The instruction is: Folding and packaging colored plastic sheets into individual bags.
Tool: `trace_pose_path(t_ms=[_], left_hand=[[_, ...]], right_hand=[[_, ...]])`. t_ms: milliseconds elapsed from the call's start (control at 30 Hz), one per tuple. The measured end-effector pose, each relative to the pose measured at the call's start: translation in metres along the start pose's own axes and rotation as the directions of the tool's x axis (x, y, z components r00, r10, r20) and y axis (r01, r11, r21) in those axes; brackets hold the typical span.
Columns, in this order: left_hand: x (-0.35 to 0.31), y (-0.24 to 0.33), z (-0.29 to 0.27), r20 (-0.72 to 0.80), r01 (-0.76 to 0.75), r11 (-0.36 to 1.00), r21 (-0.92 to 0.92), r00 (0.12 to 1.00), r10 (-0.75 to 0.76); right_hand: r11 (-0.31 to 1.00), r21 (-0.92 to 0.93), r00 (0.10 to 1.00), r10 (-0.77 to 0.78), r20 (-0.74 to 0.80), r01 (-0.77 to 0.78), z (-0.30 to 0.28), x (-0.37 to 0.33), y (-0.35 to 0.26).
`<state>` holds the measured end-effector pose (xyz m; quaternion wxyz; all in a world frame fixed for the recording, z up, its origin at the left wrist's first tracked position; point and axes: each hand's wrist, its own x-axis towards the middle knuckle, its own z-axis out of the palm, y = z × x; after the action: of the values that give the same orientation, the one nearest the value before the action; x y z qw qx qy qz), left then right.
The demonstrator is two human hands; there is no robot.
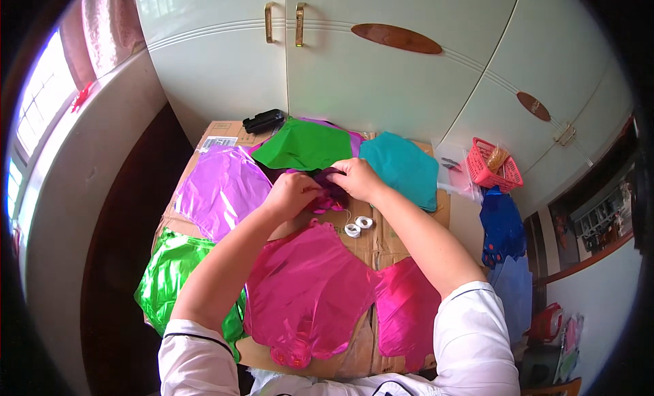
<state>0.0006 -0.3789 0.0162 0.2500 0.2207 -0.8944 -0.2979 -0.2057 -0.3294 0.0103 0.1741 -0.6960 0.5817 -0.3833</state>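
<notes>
Over the middle of the cardboard, my left hand [296,193] and my right hand [357,180] are close together. Both have their fingers pinched on a bunched dark purple and magenta piece of shiny film [330,193]. My fingers partly cover it, so its full shape is hidden. A thin white thread runs down from it toward two small white rolls [353,230] lying beside each other. Nearer to me, a large pink film piece [306,283] lies flat between my forearms, and another pink piece [409,307] lies to its right.
Flattened cardboard [381,243] covers the table. Around my hands lie purple [225,185], dark green [303,144], teal [402,168] and bright green [170,273] film pieces. A black object [263,121] sits at the back. A pink basket [485,166] stands right, above blue pieces [503,222]. White cabinets [381,76] rise behind.
</notes>
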Motion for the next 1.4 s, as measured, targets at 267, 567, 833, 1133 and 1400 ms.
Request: trace_pose_path(t_ms=[267,567,833,1133,1400], left_hand=[[0.018,-0.008,-0.013,0.085,0.148,0.989,-0.007,0.985,-0.147],[0.03,-0.003,-0.004,-0.059,0.169,0.985,0.03,0.984,-0.167],[0.023,0.016,-0.013,-0.093,-0.408,0.669,0.621,0.809,0.58],[-0.007,0.012,0.009,-0.136,0.067,0.775,0.629,0.99,0.025],[-0.009,-0.008,-0.005,-0.1,0.321,0.804,0.501,0.944,-0.314]], right_hand=[[0.99,-0.018,0.984,0.142,0.107,-0.141,-0.007,0.002,-0.005],[0.979,0.009,0.966,0.199,0.164,-0.203,-0.013,-0.001,-0.026],[0.976,-0.157,0.987,0.139,-0.086,-0.151,0.005,0.007,0.0],[0.947,0.181,0.94,0.295,-0.171,-0.265,-0.022,0.027,-0.004],[0.754,0.652,0.816,0.424,-0.393,-0.078,-0.12,0.092,-0.055]])
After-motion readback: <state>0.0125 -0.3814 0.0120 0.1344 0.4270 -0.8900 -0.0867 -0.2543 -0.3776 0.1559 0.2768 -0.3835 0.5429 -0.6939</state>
